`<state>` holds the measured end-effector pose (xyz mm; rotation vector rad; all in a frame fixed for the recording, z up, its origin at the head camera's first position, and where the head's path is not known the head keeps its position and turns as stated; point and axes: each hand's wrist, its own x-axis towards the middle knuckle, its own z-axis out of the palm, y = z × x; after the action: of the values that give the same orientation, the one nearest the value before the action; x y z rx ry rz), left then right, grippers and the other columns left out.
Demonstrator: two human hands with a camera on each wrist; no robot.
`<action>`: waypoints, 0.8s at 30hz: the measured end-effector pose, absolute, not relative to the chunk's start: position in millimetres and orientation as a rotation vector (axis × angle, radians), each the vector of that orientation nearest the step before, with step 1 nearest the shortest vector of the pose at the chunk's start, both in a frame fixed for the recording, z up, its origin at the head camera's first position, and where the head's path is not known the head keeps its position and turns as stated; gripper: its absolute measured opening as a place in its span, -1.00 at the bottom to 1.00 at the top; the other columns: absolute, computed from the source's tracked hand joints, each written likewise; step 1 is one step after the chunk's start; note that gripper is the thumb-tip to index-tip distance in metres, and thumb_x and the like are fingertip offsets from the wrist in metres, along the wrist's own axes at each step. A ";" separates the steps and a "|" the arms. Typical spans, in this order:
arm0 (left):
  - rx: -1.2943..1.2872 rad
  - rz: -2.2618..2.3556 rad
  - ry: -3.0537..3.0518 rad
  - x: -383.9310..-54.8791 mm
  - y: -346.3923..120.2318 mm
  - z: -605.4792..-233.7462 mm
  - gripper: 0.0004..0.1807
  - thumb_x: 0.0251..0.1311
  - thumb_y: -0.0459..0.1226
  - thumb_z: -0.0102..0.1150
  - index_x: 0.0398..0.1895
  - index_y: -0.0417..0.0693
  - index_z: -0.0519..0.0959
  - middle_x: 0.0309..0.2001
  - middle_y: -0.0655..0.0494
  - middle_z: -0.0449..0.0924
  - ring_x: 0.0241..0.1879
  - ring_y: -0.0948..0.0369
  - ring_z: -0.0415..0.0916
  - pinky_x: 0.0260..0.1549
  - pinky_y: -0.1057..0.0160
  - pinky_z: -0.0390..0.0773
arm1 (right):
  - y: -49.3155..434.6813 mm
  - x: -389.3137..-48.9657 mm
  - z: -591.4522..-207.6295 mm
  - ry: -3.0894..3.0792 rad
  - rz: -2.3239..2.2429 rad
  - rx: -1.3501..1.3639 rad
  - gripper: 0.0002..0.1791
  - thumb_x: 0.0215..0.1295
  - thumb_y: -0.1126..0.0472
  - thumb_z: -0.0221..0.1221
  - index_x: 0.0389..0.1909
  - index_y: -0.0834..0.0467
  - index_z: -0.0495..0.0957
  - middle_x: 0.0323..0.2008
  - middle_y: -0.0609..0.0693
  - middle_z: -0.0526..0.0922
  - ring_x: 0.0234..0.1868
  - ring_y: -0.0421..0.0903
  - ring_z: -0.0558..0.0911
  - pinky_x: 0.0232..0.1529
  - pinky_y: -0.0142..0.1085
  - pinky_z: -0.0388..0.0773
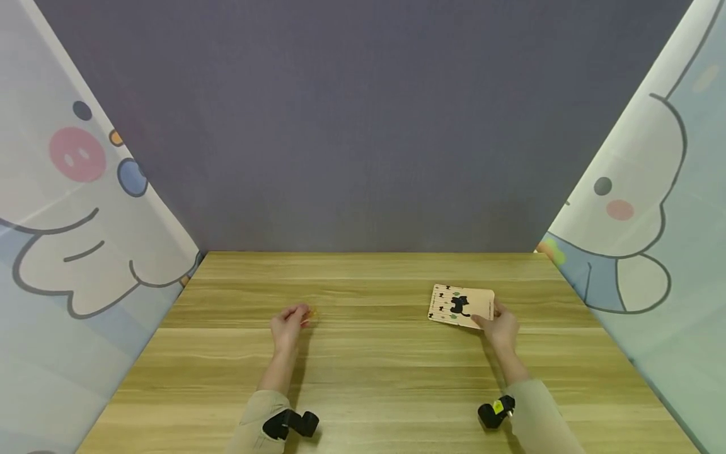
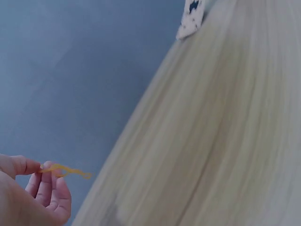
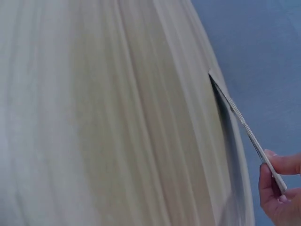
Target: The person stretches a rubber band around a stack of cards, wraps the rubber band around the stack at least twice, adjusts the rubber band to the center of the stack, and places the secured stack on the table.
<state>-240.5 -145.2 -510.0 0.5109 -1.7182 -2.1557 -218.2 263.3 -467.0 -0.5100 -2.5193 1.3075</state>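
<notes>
On the left, my left hand [image 1: 288,321] pinches a thin yellow-orange rubber band [image 2: 70,170] between thumb and fingertips, a little above the table. Part of the band sticks out past the fingers in the left wrist view. To the right, my right hand [image 1: 500,326] grips the right end of a thin cream notebook [image 1: 447,304] with a black cat on its cover. The thumb lies on top of the cover. Seen edge-on in the right wrist view, the notebook [image 3: 245,126] looks closed and tilted, with its far end low near the tabletop.
Both hands are over a wood-grain table [image 1: 386,366]. A dark grey panel [image 1: 368,126] stands behind its far edge. Cartoon-printed curtains flank it at left [image 1: 51,252] and right [image 1: 641,284]. Black wrist cameras sit on both sleeves.
</notes>
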 end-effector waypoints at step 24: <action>0.264 -2.761 -1.226 -186.7 -108.2 -438.4 -0.75 0.27 -0.38 -0.11 -0.06 -0.17 0.52 -0.30 0.14 0.61 -0.36 0.31 0.41 -0.45 0.43 0.40 | 235.9 -215.1 -478.7 -2.010 1.912 -0.417 -0.15 -0.19 0.39 0.37 0.22 0.22 0.23 -0.24 0.04 0.35 -0.39 -0.30 0.49 -0.41 -0.53 0.51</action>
<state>-186.7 -108.2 -438.4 0.2642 -1.2265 -2.7609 -215.1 235.9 -478.7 -0.4171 -2.0102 1.9122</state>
